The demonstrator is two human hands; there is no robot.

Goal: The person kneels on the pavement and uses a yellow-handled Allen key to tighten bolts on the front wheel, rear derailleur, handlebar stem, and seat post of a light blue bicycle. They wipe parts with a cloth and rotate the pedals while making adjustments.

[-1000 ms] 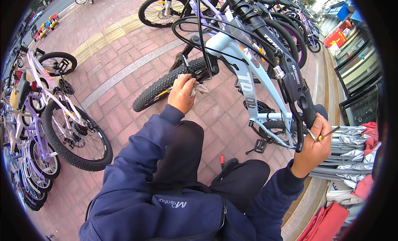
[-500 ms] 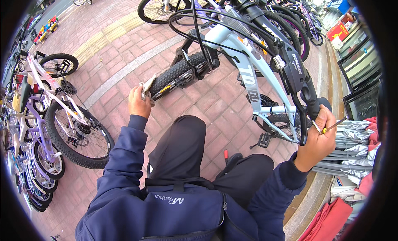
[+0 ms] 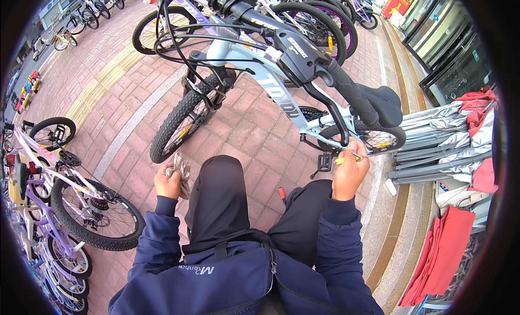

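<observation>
A light blue bicycle point(image 3: 273, 90) stands in front of me, its handlebar toward the right. Crumpled in my left hand point(image 3: 167, 185) is a greyish cloth point(image 3: 183, 177), just below the front tyre point(image 3: 174, 122) and apart from it. My right hand point(image 3: 349, 177) is closed around a thin tool with a yellow part point(image 3: 340, 161); most of the tool is hidden by the fingers. The fingertips are at the lower end of the black brake lever point(image 3: 338, 117); whether they touch it I cannot tell. Above them is the black handlebar grip point(image 3: 352, 92).
Several bicycles crowd the left side, a white-and-pink one point(image 3: 89, 193) nearest. More bicycles point(image 3: 311, 22) stand behind the blue one. At right are folded metal poles point(image 3: 433, 152), red fabric point(image 3: 441, 255) and a stone step point(image 3: 387, 233). A red-handled tool point(image 3: 281, 194) lies by my foot.
My left hand with the cloth has come off the front tyre, toward me. My right hand has left the handlebar grip and moved left, to the lever's end. The front wheel has turned.
</observation>
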